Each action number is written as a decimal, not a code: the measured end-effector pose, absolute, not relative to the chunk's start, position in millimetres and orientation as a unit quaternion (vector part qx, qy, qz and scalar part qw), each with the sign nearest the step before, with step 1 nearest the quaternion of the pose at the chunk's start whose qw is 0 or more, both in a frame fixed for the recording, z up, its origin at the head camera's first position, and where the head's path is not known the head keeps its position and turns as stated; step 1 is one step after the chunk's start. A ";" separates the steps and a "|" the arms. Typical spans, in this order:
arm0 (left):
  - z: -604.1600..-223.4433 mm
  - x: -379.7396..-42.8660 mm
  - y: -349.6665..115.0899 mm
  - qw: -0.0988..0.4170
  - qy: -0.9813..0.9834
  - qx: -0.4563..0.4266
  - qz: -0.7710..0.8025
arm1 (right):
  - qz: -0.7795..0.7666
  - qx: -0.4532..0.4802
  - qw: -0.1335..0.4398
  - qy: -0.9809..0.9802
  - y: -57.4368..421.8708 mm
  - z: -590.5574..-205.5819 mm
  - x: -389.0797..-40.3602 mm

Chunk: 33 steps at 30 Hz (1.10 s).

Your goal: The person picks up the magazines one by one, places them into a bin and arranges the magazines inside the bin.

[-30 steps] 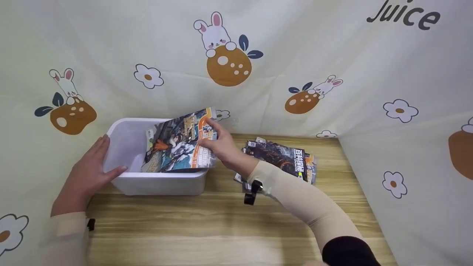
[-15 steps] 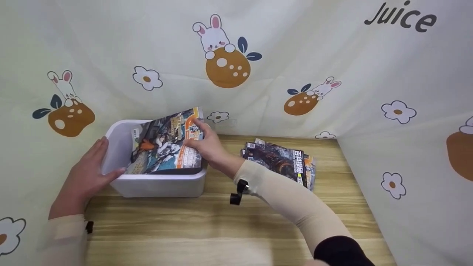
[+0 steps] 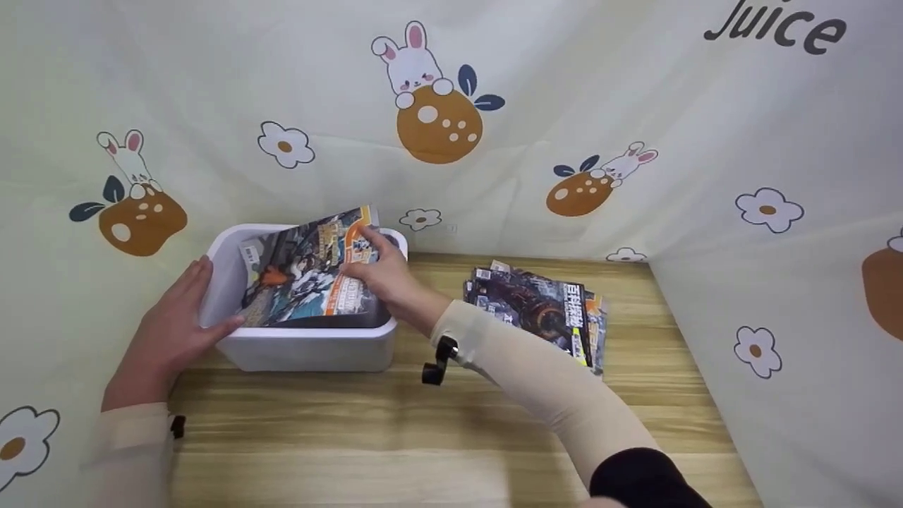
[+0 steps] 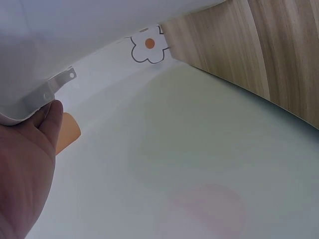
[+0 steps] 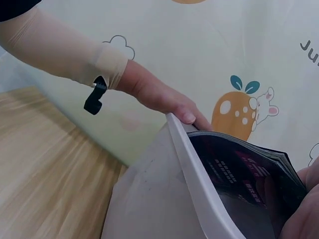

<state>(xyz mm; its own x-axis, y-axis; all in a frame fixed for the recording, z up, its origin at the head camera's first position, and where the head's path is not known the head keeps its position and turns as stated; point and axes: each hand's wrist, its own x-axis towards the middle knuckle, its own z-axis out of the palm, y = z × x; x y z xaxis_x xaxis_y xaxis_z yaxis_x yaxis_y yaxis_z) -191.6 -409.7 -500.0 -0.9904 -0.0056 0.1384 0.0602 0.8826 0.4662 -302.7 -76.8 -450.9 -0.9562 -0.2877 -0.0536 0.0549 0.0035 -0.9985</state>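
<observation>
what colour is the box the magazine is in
The box is plain white, seen best in the head view.

Glossy paper magazine (image 3: 296, 282), plastic bin (image 3: 310, 351)

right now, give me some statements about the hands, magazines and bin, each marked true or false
1. The right hand holds a magazine. True.
2. The left hand also holds a magazine. False: it touches the white bin.
3. The magazine pile is inside the bin. False: the magazine pile lies on the wood-grain surface, to the bin's right.
4. Part of the held magazine rises above the bin's rim. True.
</observation>
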 end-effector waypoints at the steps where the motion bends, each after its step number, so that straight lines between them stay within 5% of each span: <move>1: -498.8 -190.5 -410.7 0.069 -0.968 -0.014 -0.241 | -0.701 -0.079 0.121 0.699 -79.7 -451.6 -302.4; 33: -496.8 -189.3 -411.8 0.069 -0.967 -0.014 -0.243 | -0.588 -0.117 0.134 0.789 -95.6 -463.4 -298.6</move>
